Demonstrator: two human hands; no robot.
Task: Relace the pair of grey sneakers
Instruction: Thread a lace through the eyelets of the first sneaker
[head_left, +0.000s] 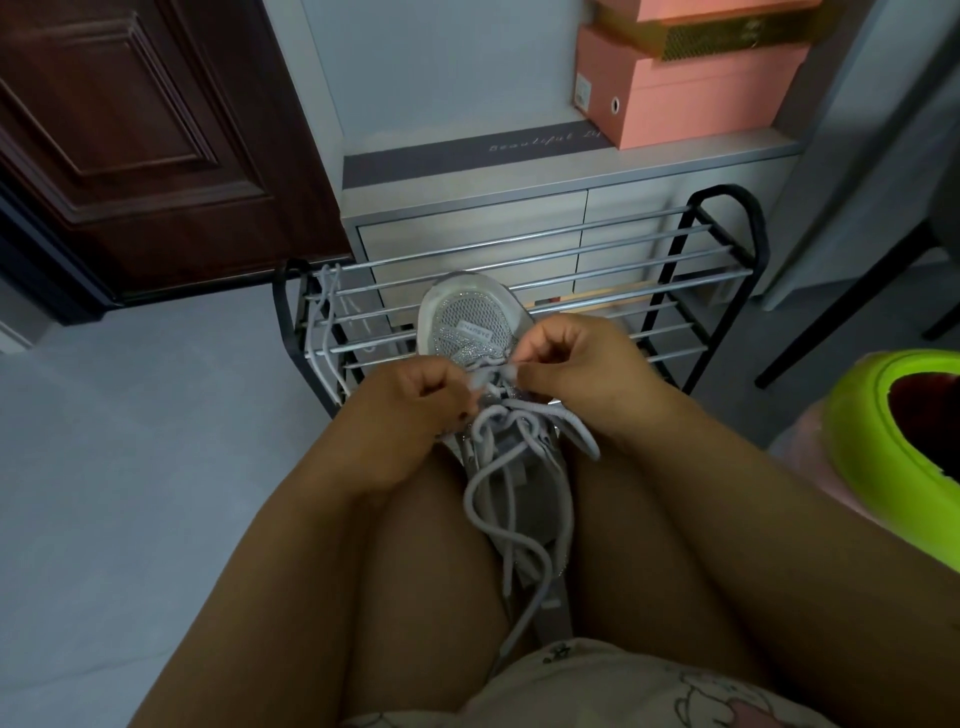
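A grey sneaker (472, 317) with a sparkly mesh toe lies between my thighs, toe pointing away from me. Its grey lace (498, 499) is threaded partway and hangs in loose loops down over the tongue. My left hand (410, 410) is curled at the shoe's left side and pinches the lace near the eyelets. My right hand (576, 364) is curled at the right side and pinches a lace tip just above the eyelets. A second grey lace (324, 322) hangs over the left end of the shoe rack. The other sneaker is not in view.
A black shoe rack (675, 291) with metal bars stands right behind the shoe, in front of a grey cabinet (467, 208). Pink boxes (691, 88) sit on the cabinet. A dark wooden door (145, 140) is at the left, a lime-green object (852, 436) at the right.
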